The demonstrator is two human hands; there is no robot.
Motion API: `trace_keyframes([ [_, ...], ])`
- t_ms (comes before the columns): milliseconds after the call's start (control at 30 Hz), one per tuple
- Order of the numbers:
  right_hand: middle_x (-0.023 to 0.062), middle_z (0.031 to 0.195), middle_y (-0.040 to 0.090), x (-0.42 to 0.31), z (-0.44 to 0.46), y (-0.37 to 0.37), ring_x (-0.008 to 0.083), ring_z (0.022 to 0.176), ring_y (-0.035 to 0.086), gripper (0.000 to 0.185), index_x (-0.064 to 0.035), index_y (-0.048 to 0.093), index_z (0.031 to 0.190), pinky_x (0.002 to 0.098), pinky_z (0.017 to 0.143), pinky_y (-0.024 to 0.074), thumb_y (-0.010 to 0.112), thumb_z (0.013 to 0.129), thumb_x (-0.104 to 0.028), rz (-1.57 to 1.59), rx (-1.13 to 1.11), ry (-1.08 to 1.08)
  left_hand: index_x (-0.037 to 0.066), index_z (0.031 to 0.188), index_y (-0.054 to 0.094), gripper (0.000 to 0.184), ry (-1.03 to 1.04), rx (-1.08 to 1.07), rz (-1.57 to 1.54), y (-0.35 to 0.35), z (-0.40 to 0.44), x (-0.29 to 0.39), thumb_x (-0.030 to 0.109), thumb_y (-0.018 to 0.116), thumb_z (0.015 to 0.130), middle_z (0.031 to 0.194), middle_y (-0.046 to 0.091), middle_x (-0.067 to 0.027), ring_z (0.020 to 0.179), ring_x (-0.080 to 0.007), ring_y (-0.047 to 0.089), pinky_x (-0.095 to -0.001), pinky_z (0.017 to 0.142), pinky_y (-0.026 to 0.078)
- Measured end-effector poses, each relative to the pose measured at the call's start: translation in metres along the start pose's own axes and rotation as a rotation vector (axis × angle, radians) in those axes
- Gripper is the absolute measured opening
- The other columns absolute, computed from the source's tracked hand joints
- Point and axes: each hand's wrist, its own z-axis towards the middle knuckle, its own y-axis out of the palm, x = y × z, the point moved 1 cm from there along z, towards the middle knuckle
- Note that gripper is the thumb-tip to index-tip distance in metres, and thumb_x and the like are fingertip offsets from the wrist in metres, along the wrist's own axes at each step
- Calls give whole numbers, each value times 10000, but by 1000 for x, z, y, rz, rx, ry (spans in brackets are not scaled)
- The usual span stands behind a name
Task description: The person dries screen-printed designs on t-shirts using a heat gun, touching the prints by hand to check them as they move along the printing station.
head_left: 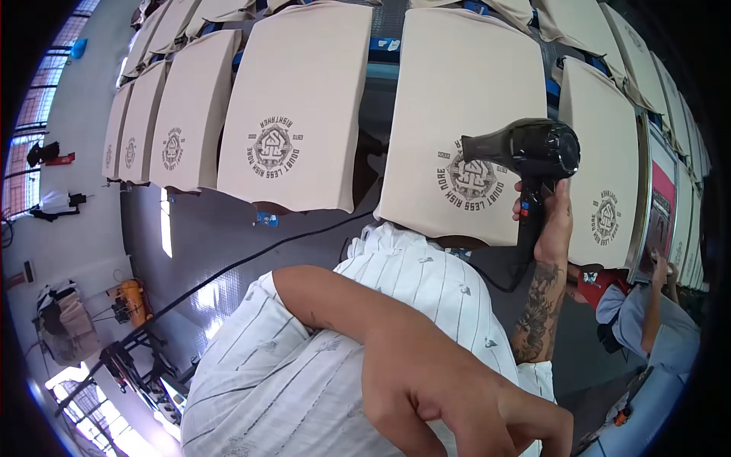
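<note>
My right hand (553, 225), at the end of a tattooed forearm, grips a black hair dryer (537, 148) by its handle. Its nozzle points left, over the printed black emblem of a beige T-shirt (464, 91) stretched flat on a pallet. The tip of the nozzle covers part of the print. Close to my body, my left hand (464, 396) is bent in front of my striped white shirt (297, 381). Its fingers are curled but apart, with nothing visible in them; the fingertips run out of the frame.
More beige shirts with the same emblem, such as one on the left (297, 91), lie on pallets in rows. A framed screen (656, 198) stands at the right, near another person (651, 312). A black cable (259, 255) hangs across the left side.
</note>
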Motion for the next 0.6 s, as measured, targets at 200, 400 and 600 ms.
trace_keyframes([
  [200,108,970,642,-4,-3,-13,138,691,599,642,22,565,1182,280,617,503,304,1024,-543,-87,155,-49,42,1157,695,301,-172,62,482,-6,3,27,96,486,947,1249,525,-226,829,-246,573,-288,603,464],
  [400,128,959,644,-7,2,-2,151,677,606,574,12,530,1222,294,603,514,348,1032,-497,-63,119,-42,51,1134,641,316,-30,144,1347,-31,-30,-3,119,608,828,967,582,-89,842,-225,566,-394,818,431],
  [600,138,968,635,2,-15,5,163,697,618,565,-11,471,1284,299,617,516,319,1036,-495,-11,-226,94,67,1007,643,163,-408,235,1385,-71,-53,-49,138,646,861,915,603,-52,821,-202,588,-368,808,427],
])
